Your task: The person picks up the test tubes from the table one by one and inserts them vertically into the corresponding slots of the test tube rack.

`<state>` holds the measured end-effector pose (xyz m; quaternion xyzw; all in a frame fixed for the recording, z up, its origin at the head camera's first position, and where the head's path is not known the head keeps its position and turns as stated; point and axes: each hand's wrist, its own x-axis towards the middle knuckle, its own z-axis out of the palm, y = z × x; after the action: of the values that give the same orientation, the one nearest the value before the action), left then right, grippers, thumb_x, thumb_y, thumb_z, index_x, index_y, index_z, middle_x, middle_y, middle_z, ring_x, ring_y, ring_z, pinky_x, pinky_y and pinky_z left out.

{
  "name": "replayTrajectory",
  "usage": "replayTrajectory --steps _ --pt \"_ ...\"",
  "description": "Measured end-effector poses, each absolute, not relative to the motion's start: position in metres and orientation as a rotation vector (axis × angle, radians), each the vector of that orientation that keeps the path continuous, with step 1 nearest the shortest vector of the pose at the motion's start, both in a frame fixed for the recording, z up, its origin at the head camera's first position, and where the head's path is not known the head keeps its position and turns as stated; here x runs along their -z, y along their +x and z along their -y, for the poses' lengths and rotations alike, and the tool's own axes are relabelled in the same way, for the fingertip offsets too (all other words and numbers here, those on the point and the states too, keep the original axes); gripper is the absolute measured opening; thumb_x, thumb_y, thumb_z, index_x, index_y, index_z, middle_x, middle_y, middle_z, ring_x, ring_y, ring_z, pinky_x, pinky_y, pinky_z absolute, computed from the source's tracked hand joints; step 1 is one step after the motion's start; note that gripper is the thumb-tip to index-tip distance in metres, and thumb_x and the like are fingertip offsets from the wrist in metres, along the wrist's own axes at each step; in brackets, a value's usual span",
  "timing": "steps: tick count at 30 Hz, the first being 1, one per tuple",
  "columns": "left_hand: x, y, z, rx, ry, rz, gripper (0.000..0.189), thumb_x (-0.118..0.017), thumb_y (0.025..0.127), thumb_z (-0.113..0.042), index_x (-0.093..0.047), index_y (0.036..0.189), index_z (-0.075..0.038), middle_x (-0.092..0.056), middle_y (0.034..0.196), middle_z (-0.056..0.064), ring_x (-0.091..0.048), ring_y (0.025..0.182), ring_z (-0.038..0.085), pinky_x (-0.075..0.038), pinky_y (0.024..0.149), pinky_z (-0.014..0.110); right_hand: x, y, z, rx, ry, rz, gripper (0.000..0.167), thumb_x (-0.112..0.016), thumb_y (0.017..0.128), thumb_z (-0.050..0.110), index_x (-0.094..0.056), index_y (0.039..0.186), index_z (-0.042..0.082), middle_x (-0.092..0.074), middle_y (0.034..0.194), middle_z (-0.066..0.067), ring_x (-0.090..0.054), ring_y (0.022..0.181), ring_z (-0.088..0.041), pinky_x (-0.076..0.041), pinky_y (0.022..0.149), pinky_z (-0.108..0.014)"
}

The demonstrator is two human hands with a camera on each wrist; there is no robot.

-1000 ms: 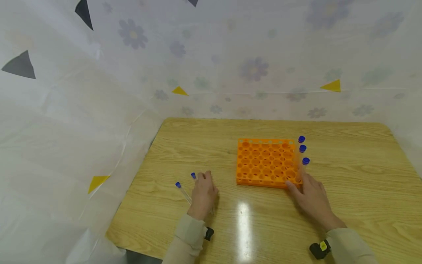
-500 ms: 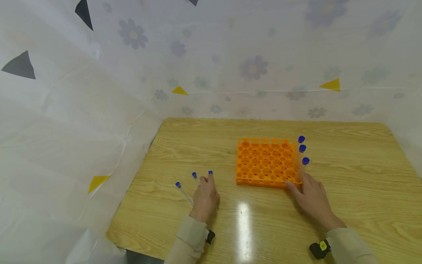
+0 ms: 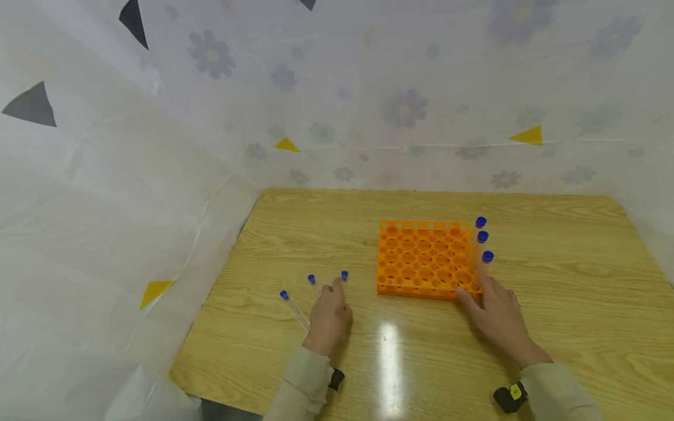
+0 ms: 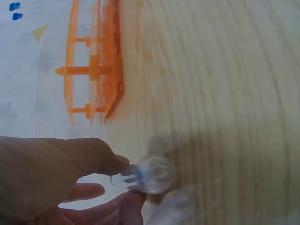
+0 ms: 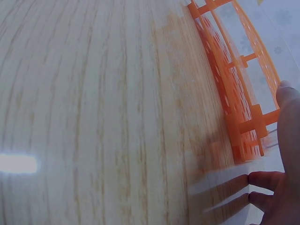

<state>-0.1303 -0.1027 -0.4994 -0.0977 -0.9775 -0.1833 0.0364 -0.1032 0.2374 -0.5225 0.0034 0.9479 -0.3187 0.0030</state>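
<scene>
An orange test tube rack (image 3: 421,292) stands on the table, with three blue-capped clear test tubes (image 3: 482,236) upright along its right side. My right hand (image 3: 500,316) holds the rack's near right corner, thumb on the front edge, the other fingers around the right side. To the left of the rack, my left hand (image 3: 330,318) pinches a clear test tube (image 4: 154,176) between thumb and fingers; its blue cap shows past the fingertips in the head view. Two more blue-capped test tubes (image 3: 296,311) lie next to this hand, one partly hidden by it.
The wood-grain table (image 3: 579,280) extends around the rack. A pale flowered sheet (image 3: 358,105) hangs behind the table and on the left side. Light glares off the tabletop between the two hands.
My left hand has shifted slightly right, and the cap of the test tube it holds has come into view and moved right. The right hand and rack stay still.
</scene>
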Motion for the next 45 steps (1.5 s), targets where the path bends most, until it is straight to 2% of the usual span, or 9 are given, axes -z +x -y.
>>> replayTrajectory --steps 4,7,11,15,24,31,35,42,45 --pt "0.492 -0.133 0.101 0.738 -0.261 3.048 0.055 -0.065 0.087 -0.002 -0.047 0.138 0.004 -0.063 0.09 0.016 -0.049 0.059 0.015 -0.043 0.049 0.025 0.523 -0.104 -0.238 1.002 0.018 -2.956 0.085 -0.04 0.102 0.055 0.009 0.159 0.016 -0.026 0.153 -0.038 -0.026 0.136 -0.059 -0.013 0.111 -0.071" --pt "0.486 -0.137 0.099 0.886 -0.196 3.081 0.056 -0.061 0.089 -0.002 -0.044 0.142 0.002 -0.065 0.097 0.012 -0.056 0.071 0.015 -0.051 0.06 0.028 0.523 -0.104 -0.238 0.997 0.023 -2.952 0.085 -0.04 0.102 0.055 0.009 0.159 0.015 -0.026 0.153 -0.037 -0.025 0.137 -0.058 -0.013 0.111 -0.071" --pt "0.479 -0.141 0.098 1.056 -0.156 3.054 0.051 -0.052 0.095 -0.002 -0.04 0.144 0.002 -0.067 0.112 0.014 -0.065 0.093 0.023 -0.057 0.079 0.037 0.524 -0.104 -0.239 0.993 0.022 -2.953 0.085 -0.04 0.102 0.055 0.01 0.159 0.015 -0.026 0.153 -0.038 -0.025 0.137 -0.059 -0.013 0.111 -0.071" --pt "0.476 -0.142 0.099 1.123 -0.229 3.014 0.045 -0.043 0.102 0.0 -0.035 0.147 0.004 -0.064 0.121 0.02 -0.065 0.107 0.031 -0.057 0.088 0.041 0.524 -0.104 -0.239 1.003 0.015 -2.968 0.085 -0.041 0.103 0.054 0.01 0.159 0.017 -0.028 0.151 -0.038 -0.027 0.135 -0.059 -0.014 0.11 -0.071" --pt "0.472 -0.146 0.093 1.351 -0.184 3.026 0.054 -0.043 0.097 0.012 -0.033 0.149 0.002 -0.06 0.129 0.022 -0.058 0.121 0.035 -0.051 0.1 0.047 0.521 -0.103 -0.238 1.005 0.016 -2.962 0.085 -0.041 0.103 0.054 0.008 0.159 0.014 -0.027 0.151 -0.039 -0.027 0.135 -0.059 -0.014 0.11 -0.071" --pt "0.467 -0.151 0.086 1.326 -0.303 2.943 0.049 -0.041 0.091 0.018 -0.048 0.138 0.004 -0.064 0.113 0.017 -0.06 0.106 0.029 -0.052 0.091 0.042 0.521 -0.103 -0.238 1.009 0.012 -2.956 0.085 -0.041 0.103 0.054 0.005 0.159 0.011 -0.028 0.151 -0.039 -0.028 0.135 -0.059 -0.013 0.11 -0.072" --pt "0.464 -0.154 0.08 1.459 -0.321 2.867 0.046 -0.038 0.089 0.021 -0.055 0.129 0.006 -0.063 0.111 0.018 -0.058 0.102 0.027 -0.052 0.09 0.04 0.521 -0.103 -0.237 1.011 0.007 -2.958 0.085 -0.041 0.102 0.054 0.005 0.159 0.01 -0.029 0.15 -0.039 -0.029 0.134 -0.059 -0.014 0.11 -0.072" --pt "0.458 -0.156 0.067 1.644 -0.357 2.792 0.066 -0.031 0.066 0.031 -0.055 0.122 0.005 -0.059 0.114 0.021 -0.055 0.097 0.027 -0.055 0.081 0.033 0.524 -0.103 -0.238 1.021 0.012 -2.965 0.085 -0.042 0.102 0.053 0.005 0.16 0.012 -0.028 0.151 -0.039 -0.028 0.134 -0.06 -0.013 0.11 -0.073" --pt "0.455 -0.155 0.059 1.711 -0.37 2.765 0.056 -0.034 0.076 0.028 -0.054 0.122 0.003 -0.057 0.114 0.019 -0.054 0.092 0.022 -0.055 0.08 0.031 0.525 -0.103 -0.238 1.022 0.014 -2.971 0.085 -0.043 0.102 0.053 0.004 0.16 0.012 -0.029 0.151 -0.039 -0.028 0.134 -0.059 -0.013 0.11 -0.072"
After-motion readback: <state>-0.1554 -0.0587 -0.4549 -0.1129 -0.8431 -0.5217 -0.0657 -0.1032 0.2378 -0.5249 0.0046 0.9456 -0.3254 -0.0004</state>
